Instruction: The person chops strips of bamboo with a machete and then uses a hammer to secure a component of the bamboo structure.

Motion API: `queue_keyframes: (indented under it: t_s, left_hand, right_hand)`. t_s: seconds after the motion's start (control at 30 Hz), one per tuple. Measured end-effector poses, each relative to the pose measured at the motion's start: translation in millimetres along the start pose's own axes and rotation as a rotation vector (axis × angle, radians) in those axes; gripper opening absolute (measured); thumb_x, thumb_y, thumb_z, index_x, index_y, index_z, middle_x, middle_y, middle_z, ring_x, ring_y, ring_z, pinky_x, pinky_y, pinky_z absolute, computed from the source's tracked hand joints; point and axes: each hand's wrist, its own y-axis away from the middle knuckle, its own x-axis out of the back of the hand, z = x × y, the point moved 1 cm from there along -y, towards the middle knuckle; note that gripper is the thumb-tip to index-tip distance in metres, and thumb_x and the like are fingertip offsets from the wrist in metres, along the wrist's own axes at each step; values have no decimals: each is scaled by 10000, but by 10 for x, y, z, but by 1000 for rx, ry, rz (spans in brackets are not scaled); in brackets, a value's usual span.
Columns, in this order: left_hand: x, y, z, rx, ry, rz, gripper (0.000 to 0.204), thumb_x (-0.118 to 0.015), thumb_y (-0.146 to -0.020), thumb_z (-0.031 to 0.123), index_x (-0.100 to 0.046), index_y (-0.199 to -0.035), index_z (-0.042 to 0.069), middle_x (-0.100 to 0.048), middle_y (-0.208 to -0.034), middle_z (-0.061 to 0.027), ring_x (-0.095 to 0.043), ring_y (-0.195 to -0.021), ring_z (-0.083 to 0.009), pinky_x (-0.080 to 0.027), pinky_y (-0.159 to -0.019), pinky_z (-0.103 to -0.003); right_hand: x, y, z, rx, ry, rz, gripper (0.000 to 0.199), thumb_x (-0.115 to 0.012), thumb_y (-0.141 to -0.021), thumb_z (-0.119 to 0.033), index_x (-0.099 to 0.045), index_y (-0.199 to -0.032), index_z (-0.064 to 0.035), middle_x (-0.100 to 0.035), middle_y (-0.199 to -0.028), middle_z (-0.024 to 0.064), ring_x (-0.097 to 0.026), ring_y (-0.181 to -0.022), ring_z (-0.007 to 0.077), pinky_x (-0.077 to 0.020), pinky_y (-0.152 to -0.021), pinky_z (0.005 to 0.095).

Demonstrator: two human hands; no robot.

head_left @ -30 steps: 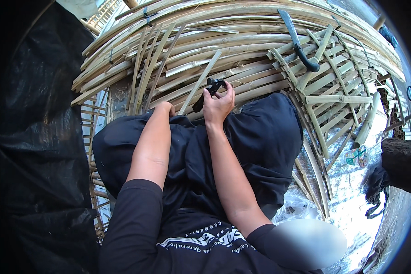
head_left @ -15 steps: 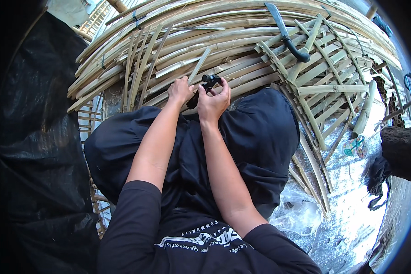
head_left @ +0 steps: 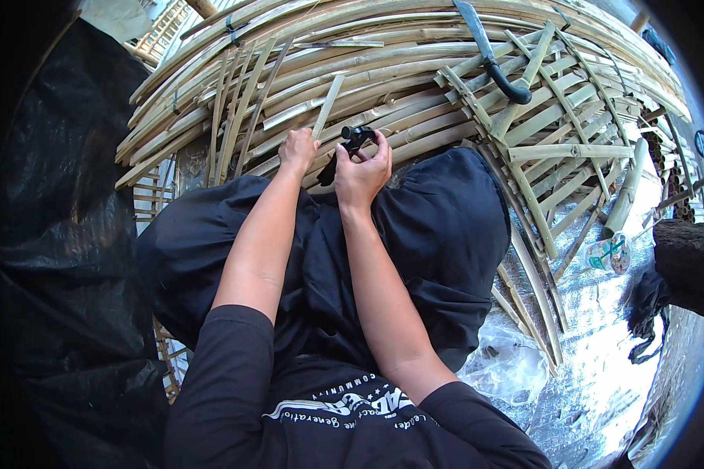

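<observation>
Left hand (head_left: 298, 152) has shifted left with bamboo strip (head_left: 328, 103), fingers curled at its near end. Right hand (head_left: 364, 180) grips black tool (head_left: 357, 136). Both by bamboo pile's (head_left: 414, 66) near edge. Strip looks light, springy; pinch flat faces.

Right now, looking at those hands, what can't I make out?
In the head view:
Left hand: fingertips mostly hidden behind its knuckles.
Bamboo strip: lower end hidden by that hand.
Black tool: kind unclear; small, partly covered by the right hand.
Bamboo pile: far side cut off by upper edge.
</observation>
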Motion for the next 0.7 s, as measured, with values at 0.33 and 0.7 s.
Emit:
queue_keyframes:
  t_s: [0.33,0.7]
  left_hand:
    - [-59,-76,-22,60,87,68,281,-710,-901,323,-721,-1062,93,-712,-1060,-203,-684,-1007,-433,-559,-872,-518]
    - [-50,47,13,91,88,83,299,-713,-898,319,-738,-1040,57,-715,-1053,-208,-684,-1021,-432,-571,-854,-500]
  right_hand:
    - [-52,10,-51,-17,12,-26,654,-800,-702,38,-517,-1291,73,-552,-1246,175,-669,-978,279,-588,-819,313]
    - [-191,86,-37,72,91,-90,651,-805,-722,20,-513,-1301,79,-533,-1279,184,-679,-976,266,-591,-815,314]
